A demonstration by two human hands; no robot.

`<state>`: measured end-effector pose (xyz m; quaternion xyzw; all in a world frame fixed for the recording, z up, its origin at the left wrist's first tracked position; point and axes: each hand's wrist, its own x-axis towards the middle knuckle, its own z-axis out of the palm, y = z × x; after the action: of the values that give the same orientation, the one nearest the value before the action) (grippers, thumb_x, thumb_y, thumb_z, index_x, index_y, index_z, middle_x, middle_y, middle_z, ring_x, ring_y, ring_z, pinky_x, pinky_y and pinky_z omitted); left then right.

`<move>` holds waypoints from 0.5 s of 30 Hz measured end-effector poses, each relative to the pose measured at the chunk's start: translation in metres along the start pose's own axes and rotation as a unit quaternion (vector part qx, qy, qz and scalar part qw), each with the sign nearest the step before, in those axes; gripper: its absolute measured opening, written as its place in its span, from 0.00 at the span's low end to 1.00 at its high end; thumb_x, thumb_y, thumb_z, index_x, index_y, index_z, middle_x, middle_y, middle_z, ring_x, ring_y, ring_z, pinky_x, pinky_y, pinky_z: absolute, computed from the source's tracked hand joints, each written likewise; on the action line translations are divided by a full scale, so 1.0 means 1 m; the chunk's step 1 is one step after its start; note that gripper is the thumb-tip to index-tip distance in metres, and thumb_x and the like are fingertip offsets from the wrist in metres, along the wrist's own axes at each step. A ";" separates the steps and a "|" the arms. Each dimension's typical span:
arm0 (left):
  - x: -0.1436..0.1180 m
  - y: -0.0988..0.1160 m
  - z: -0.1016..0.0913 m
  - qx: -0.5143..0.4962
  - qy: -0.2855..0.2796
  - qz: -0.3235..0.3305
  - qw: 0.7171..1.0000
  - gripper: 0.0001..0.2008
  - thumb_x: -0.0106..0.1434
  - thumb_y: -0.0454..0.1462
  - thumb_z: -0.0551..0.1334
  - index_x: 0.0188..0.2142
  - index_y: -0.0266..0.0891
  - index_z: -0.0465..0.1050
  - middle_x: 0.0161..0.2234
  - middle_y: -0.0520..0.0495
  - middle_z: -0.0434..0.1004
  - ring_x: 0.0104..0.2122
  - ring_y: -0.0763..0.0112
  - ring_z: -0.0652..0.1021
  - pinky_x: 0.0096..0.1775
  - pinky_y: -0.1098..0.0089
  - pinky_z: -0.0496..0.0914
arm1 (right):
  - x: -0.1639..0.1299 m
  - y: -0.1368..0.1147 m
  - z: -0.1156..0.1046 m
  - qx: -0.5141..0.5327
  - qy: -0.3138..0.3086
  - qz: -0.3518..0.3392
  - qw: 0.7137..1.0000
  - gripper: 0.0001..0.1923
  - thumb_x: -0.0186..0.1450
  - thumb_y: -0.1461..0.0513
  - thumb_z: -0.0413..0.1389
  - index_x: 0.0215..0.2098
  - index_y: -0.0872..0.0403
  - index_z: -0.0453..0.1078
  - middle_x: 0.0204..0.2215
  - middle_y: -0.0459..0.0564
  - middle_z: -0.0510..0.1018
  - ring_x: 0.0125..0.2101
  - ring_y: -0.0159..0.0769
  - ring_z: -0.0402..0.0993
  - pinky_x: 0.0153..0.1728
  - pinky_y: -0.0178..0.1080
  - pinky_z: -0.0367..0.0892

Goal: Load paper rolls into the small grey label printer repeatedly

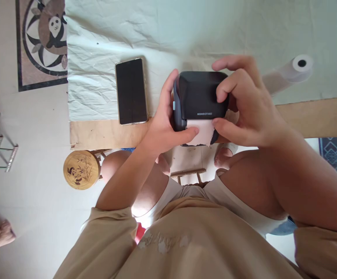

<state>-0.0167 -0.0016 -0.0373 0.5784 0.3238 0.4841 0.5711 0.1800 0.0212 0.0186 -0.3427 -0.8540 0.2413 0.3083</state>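
Note:
A dark label printer (203,93) marked NIIMBOT is held up in front of me over the table's near edge. A strip of white paper (201,130) with a ragged end sticks out below its lid. My left hand (166,124) grips the printer's left side, its thumb lying across the paper. From the right, my right hand (246,100) holds the printer, thumb at the lid's lower corner beside the paper and a bent finger on the lid's top. Part of the printer's right side is hidden by those fingers.
A phone (131,91) lies dark-screened on the pale green cloth (92,73), left of the printer. A roll of white paper (300,68) stands at the right. Below the wooden table edge (107,133) is a round stool (81,169). Other people's feet (1,234) show at far left.

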 end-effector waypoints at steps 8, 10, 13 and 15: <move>0.001 0.003 0.003 -0.052 0.009 0.022 0.998 0.44 0.48 0.50 0.67 0.60 0.53 0.47 0.52 0.48 0.62 0.48 0.65 0.73 0.46 0.66 0.72 | -0.003 0.005 0.005 0.103 -0.076 0.131 0.983 0.37 0.60 0.46 0.52 0.60 0.50 0.43 0.48 0.51 0.65 0.34 0.27 0.65 0.31 0.35 0.65; 0.000 0.008 0.005 -0.059 0.023 -0.018 0.998 0.37 0.54 0.50 0.63 0.59 0.54 0.48 0.50 0.49 0.65 0.47 0.67 0.74 0.44 0.69 0.72 | -0.003 0.007 0.007 0.105 -0.065 0.121 0.985 0.35 0.59 0.46 0.53 0.58 0.49 0.45 0.49 0.50 0.64 0.36 0.29 0.65 0.34 0.36 0.65; 0.000 0.014 0.007 -0.066 0.048 -0.059 0.995 0.34 0.55 0.49 0.63 0.58 0.54 0.50 0.48 0.50 0.66 0.49 0.65 0.73 0.44 0.70 0.72 | -0.002 0.007 0.008 0.104 -0.057 0.126 0.985 0.34 0.59 0.47 0.54 0.57 0.49 0.48 0.50 0.50 0.64 0.38 0.30 0.66 0.36 0.36 0.65; 0.000 0.015 0.007 -0.082 0.056 -0.065 0.993 0.34 0.54 0.49 0.65 0.57 0.54 0.52 0.48 0.50 0.65 0.50 0.65 0.73 0.44 0.70 0.72 | -0.001 0.006 0.008 0.086 -0.053 0.141 0.985 0.33 0.58 0.49 0.55 0.57 0.49 0.50 0.48 0.49 0.66 0.36 0.30 0.66 0.35 0.36 0.64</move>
<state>-0.0128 -0.0062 -0.0217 0.4796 0.3516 0.5022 0.6278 0.1776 0.0231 0.0086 -0.4185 -0.7883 0.3731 0.2536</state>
